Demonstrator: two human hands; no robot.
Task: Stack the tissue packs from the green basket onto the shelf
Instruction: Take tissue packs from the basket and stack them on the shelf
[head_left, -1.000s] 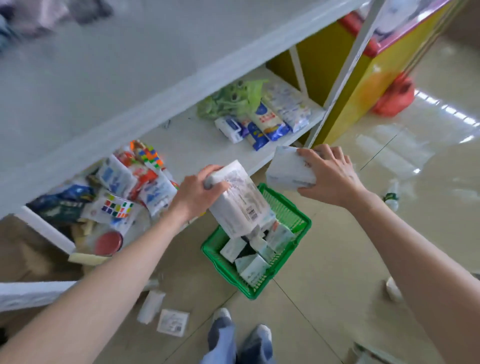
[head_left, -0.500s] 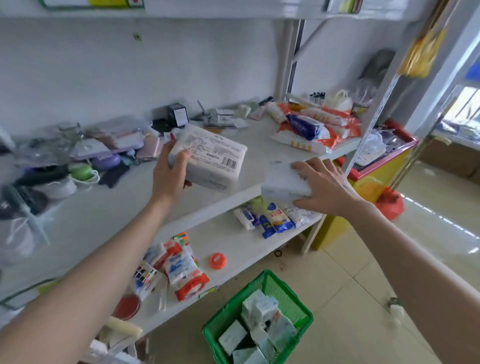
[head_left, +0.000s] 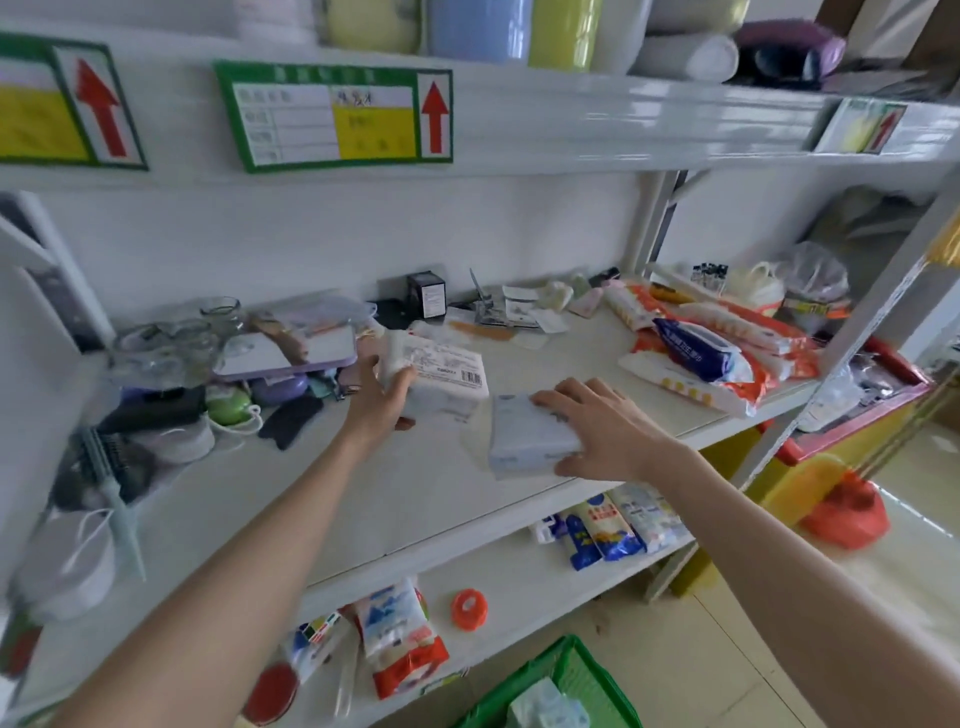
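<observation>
My left hand (head_left: 376, 400) grips a large white tissue pack (head_left: 441, 376) with a barcode label, held low over the middle shelf (head_left: 426, 499). My right hand (head_left: 608, 428) holds a smaller pale-blue tissue pack (head_left: 524, 441) near the shelf's front edge, to the right of the large pack. I cannot tell whether either pack touches the shelf board. The green basket (head_left: 582, 675) stands on the floor at the bottom of the view, with more tissue packs (head_left: 545, 706) inside.
Glass jars (head_left: 171, 338), a purple tray (head_left: 291, 353) and dark items crowd the shelf's left side. Orange and blue wipe packs (head_left: 711, 353) lie at its right. A small black box (head_left: 427, 295) stands at the back. The lower shelf holds snack packs (head_left: 400, 634).
Both hands have moved forward and down over the middle shelf, carrying their packs. The view has tilted upward, so the basket now shows only at the bottom edge.
</observation>
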